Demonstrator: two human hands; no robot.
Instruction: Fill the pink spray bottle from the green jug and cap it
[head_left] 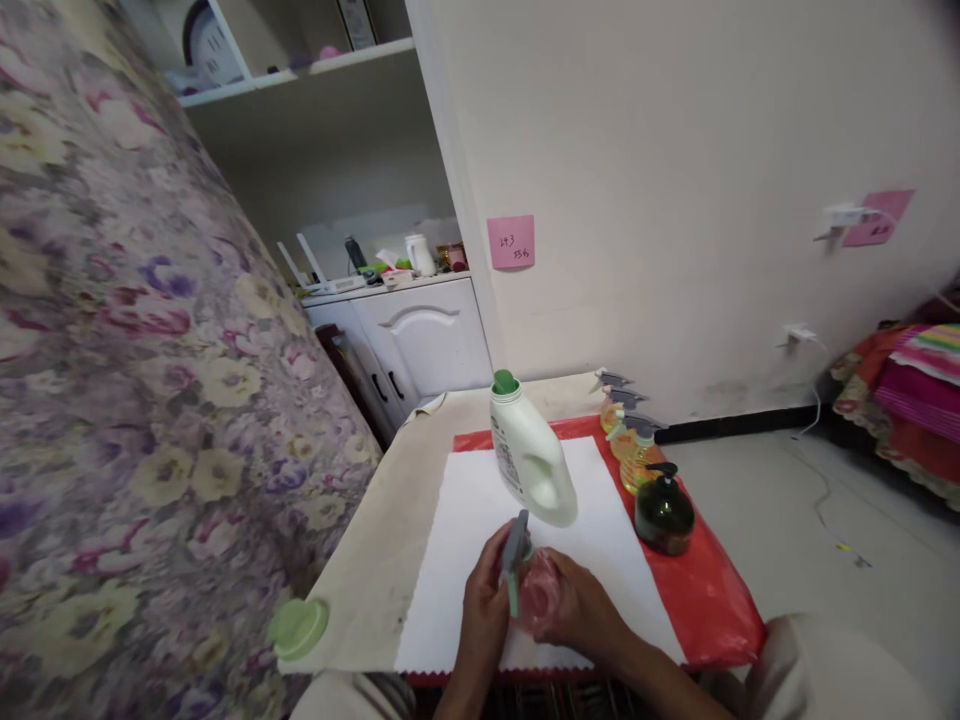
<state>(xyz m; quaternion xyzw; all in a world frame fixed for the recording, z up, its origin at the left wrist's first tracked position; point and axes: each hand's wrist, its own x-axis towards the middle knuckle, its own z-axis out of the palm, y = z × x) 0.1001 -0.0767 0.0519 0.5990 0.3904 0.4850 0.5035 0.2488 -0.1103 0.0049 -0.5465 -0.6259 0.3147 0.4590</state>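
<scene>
Both my hands meet over the white sheet [465, 560] at the table's near edge. My right hand [581, 605] wraps round a small pink spray bottle [538, 592]. My left hand [484, 605] grips its grey trigger head [516, 545] at the top. Just beyond stands a white detergent jug [534, 455] with a green neck and no cap on it. A green cap [298, 627] lies at the table's near left corner.
Two yellow spray bottles [628, 435] and a dark green pump bottle [664, 510] stand on the red cloth [712, 590] at the right. Flowered fabric [150, 380] hangs along the left. White cupboards [420, 340] lie behind; bedding [907, 400] at far right.
</scene>
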